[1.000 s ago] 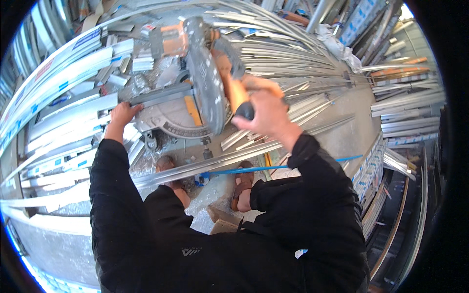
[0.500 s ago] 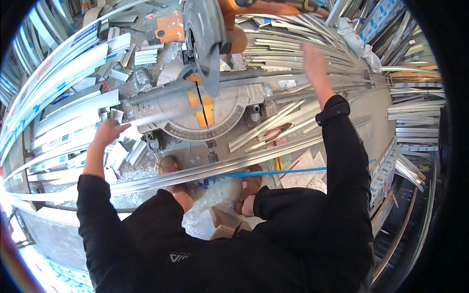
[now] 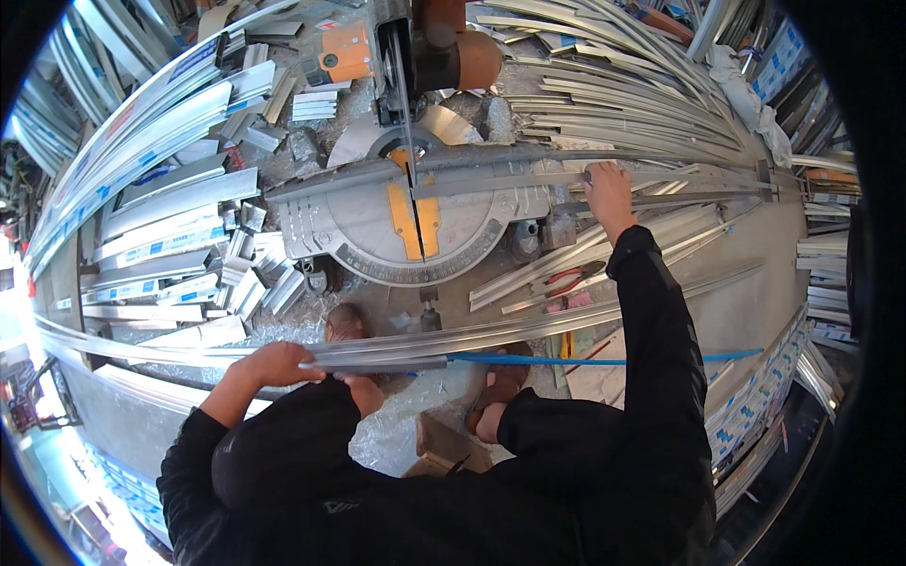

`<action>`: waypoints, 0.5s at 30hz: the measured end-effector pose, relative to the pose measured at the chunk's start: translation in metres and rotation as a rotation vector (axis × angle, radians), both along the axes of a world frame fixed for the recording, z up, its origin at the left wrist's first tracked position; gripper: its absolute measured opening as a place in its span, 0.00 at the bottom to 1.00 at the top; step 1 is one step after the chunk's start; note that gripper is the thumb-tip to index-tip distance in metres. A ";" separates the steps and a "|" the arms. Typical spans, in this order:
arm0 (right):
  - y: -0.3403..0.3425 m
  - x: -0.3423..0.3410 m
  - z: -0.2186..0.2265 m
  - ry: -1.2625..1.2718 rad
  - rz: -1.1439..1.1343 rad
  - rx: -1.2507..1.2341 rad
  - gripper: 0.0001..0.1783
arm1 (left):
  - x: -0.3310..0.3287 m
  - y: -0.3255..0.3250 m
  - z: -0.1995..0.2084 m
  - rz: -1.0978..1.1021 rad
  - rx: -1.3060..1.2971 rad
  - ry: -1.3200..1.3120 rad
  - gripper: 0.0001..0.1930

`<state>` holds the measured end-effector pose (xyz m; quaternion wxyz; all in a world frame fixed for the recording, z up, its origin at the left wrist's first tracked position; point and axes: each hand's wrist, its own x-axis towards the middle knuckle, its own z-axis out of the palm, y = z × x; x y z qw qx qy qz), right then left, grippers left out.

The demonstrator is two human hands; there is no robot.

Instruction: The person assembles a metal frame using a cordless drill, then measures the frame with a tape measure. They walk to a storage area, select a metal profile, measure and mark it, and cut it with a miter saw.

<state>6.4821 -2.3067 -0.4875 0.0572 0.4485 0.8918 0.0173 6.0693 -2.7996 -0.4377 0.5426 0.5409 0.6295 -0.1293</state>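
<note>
My left hand [image 3: 274,366] is closed on the end of a short grey metal profile [image 3: 382,365], held low over my lap, alongside long silver metal profiles [image 3: 528,326] that cross in front of me. To the right of the saw, my right hand [image 3: 611,196] is closed on a long metal strip [image 3: 514,183]. That strip lies along the fence of a miter saw [image 3: 363,222], its left end near the yellow insert [image 3: 401,222]. Above the slot, the saw's blade and head [image 3: 396,66] stand raised, clear of the strip.
Cut metal pieces [image 3: 179,222] lie piled at the left. Long profiles [image 3: 623,94] fill the far right. Red-handled pliers [image 3: 571,276] rest on profiles right of the saw. A blue strip [image 3: 528,358] crosses near my knees, and a cardboard piece [image 3: 448,443] lies between my feet.
My left hand has come down toward my lap with the short metal profile. My right hand has lowered from above the strip and taken hold of it. The saw's head appears shifted and more upright.
</note>
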 end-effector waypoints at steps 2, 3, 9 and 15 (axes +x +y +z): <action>-0.013 0.010 0.002 0.035 0.145 -0.011 0.13 | 0.003 0.004 0.012 0.120 0.186 -0.029 0.24; -0.021 0.015 0.005 0.045 0.215 -0.019 0.14 | 0.005 0.006 0.019 0.145 0.254 -0.005 0.25; -0.106 0.013 0.035 0.232 0.496 -0.185 0.14 | 0.028 0.029 0.075 0.246 0.851 0.229 0.15; -0.193 -0.036 0.069 0.356 0.611 -0.262 0.13 | 0.061 0.052 0.089 0.032 1.003 0.279 0.24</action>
